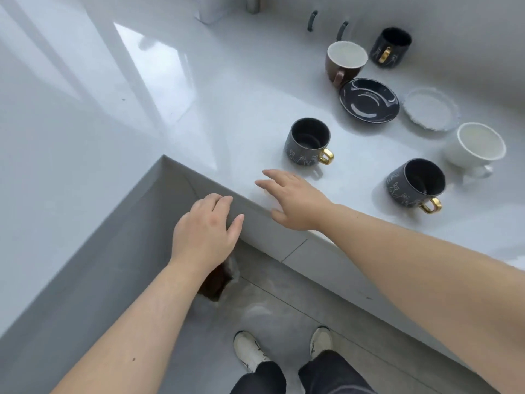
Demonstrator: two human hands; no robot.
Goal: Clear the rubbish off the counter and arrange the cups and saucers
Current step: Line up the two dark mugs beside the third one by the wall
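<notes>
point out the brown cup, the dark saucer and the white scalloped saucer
brown cup [341, 68]: head view, on its brown outer wall
dark saucer [369, 99]: head view, on its centre well
white scalloped saucer [431, 109]: head view, on its flat middle

glossy white counter [199, 89] catching window light — grey cabinet fronts [298, 251], grey tiled floor [255, 302] below.

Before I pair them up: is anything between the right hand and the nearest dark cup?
Nothing visible does. The right hand lies flat on the counter near its edge, and only bare counter separates its fingertips from the nearest dark cup, whose gold handle points right.
</notes>
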